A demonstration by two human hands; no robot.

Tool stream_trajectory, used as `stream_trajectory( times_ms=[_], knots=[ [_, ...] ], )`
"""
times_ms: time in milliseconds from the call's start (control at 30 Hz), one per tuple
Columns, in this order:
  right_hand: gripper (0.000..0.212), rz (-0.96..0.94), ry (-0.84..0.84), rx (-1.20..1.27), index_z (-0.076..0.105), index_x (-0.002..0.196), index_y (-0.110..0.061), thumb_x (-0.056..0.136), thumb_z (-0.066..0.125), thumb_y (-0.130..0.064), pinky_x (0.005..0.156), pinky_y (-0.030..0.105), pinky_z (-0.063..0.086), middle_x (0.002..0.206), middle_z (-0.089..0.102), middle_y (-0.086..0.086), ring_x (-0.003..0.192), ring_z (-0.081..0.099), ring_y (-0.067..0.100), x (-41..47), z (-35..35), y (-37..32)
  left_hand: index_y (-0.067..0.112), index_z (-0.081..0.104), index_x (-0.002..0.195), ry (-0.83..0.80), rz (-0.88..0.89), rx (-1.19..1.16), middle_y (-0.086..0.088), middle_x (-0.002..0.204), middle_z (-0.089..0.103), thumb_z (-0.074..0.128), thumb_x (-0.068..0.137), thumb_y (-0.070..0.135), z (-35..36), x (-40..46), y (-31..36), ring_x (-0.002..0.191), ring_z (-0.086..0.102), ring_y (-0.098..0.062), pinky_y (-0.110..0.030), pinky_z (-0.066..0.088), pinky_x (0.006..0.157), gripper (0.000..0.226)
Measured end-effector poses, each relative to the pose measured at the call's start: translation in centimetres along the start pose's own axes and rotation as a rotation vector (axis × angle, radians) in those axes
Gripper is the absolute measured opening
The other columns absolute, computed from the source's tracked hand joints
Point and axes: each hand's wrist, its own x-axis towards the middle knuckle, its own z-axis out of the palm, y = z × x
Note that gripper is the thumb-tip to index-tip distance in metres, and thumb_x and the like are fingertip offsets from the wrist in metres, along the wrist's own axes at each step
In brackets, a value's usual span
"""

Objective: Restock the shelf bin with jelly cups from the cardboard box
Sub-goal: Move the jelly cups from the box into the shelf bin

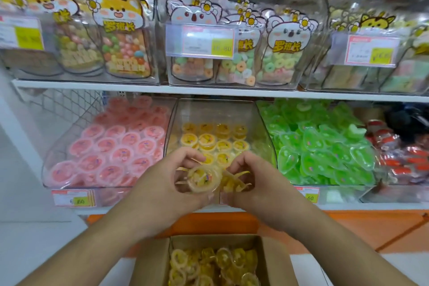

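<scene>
The left hand [176,176] curls its fingers and thumb round a round, clear plastic jelly cup with yellow filling [202,178], its foil lid facing up; that grip is a closed pinch on the cup's rim. The right hand [250,179] pinches a blurred cluster of more yellow jelly cups [232,181], though how many it holds cannot be told. Both hands meet just in front of the clear plastic shelf bin [264,127], at its front lip, with the cups carried above the lip and not yet released.

Inside the bin, yellow cups lie in a low layer across the floor, and much of the bin's height above them stands unfilled. Below the bin and nearer the person, the brown cardboard box [153,260] is open and holds many yellow cups. By that showing, the restock looks early to midway: some cups sit in the bin, many handfuls remain.

Both forearms reach up and forward from either side of the box, converging at the bin, wrists bent slightly inward, palms turned toward each other.

Left of the bin stands a bin of pink jelly cups [104,153]; right of it, a bin of green heart-shaped jellies [320,146].
</scene>
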Motion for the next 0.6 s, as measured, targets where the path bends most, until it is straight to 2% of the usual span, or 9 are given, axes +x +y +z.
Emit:
stream_trajectory(
  times_ms=[67, 133, 233, 333, 400, 467, 600],
  knots=[
    [0.04, -0.011, 0.049, -0.087, 0.057, 0.093, -0.032, 0.076, 0.09, -0.017, 0.064, 0.044, 0.057, 0.083, 0.069, -0.006, 0.069, 0.066, 0.017, 0.3, -1.2, -0.2, 0.036, 0.065, 0.117, 0.03, 0.0, 0.03, 0.025, 0.108, 0.066, 0.094, 0.072, 0.012, 0.4, 1.0, -0.1, 0.095, 0.071, 0.001, -0.016, 0.055, 0.077, 0.059],
    [0.041, -0.036, 0.098, -0.199, 0.053, 0.097, -0.032, 0.079, 0.088, -0.02, 0.062, 0.041, 0.057, 0.082, 0.067, -0.01, 0.067, 0.063, 0.01, 0.7, -2.5, -0.4, 0.038, 0.066, 0.118, 0.054, 0.006, 0.069, 0.027, 0.109, 0.068, 0.096, 0.07, 0.02, 0.9, 2.2, -0.1, 0.1, 0.069, 0.005, -0.014, 0.055, 0.083, 0.059],
    [0.043, -0.105, 0.173, -0.41, 0.048, 0.099, -0.035, 0.081, 0.086, -0.025, 0.067, 0.039, 0.053, 0.093, 0.061, -0.014, 0.079, 0.057, 0.01, 2.1, -4.3, -0.2, 0.042, 0.066, 0.112, 0.066, 0.013, 0.194, 0.025, 0.103, 0.067, 0.097, 0.066, 0.034, 1.7, 4.9, -0.1, 0.094, 0.065, 0.01, -0.016, 0.055, 0.083, 0.056],
    [0.044, -0.175, 0.158, -0.595, 0.044, 0.102, -0.036, 0.083, 0.083, -0.029, 0.079, 0.032, 0.04, 0.102, 0.048, -0.022, 0.098, 0.045, 0.011, 3.3, -5.8, 0.3, 0.046, 0.064, 0.104, 0.087, 0.015, 0.317, 0.027, 0.096, 0.067, 0.098, 0.057, 0.046, 2.9, 9.0, -0.5, 0.088, 0.065, 0.005, -0.031, 0.058, 0.084, 0.058],
    [0.045, -0.226, 0.16, -0.652, 0.044, 0.106, -0.034, 0.083, 0.082, -0.028, 0.083, 0.032, 0.038, 0.101, 0.041, -0.026, 0.103, 0.038, 0.011, 3.8, -6.4, 1.1, 0.045, 0.063, 0.096, 0.105, 0.008, 0.363, 0.023, 0.094, 0.069, 0.098, 0.049, 0.052, 3.6, 11.8, -1.3, 0.088, 0.067, -0.003, -0.037, 0.058, 0.084, 0.059],
    [0.048, -0.257, 0.18, -0.649, 0.043, 0.107, -0.033, 0.081, 0.083, -0.026, 0.084, 0.031, 0.038, 0.102, 0.039, -0.024, 0.106, 0.037, 0.01, 4.1, -6.9, 1.9, 0.041, 0.065, 0.095, 0.112, 0.017, 0.449, 0.017, 0.098, 0.069, 0.1, 0.049, 0.05, 4.2, 14.5, -2.2, 0.092, 0.068, -0.011, -0.036, 0.057, 0.086, 0.059],
    [0.05, -0.282, 0.218, -0.658, 0.044, 0.109, -0.034, 0.079, 0.082, -0.023, 0.079, 0.023, 0.032, 0.108, 0.041, -0.016, 0.104, 0.037, 0.007, 4.5, -7.3, 3.3, 0.036, 0.072, 0.119, 0.078, 0.101, 0.725, 0.001, 0.125, 0.067, 0.092, 0.059, 0.061, 4.8, 18.4, -3.3, 0.116, 0.063, -0.022, -0.027, 0.047, 0.096, 0.068]
  ],
)
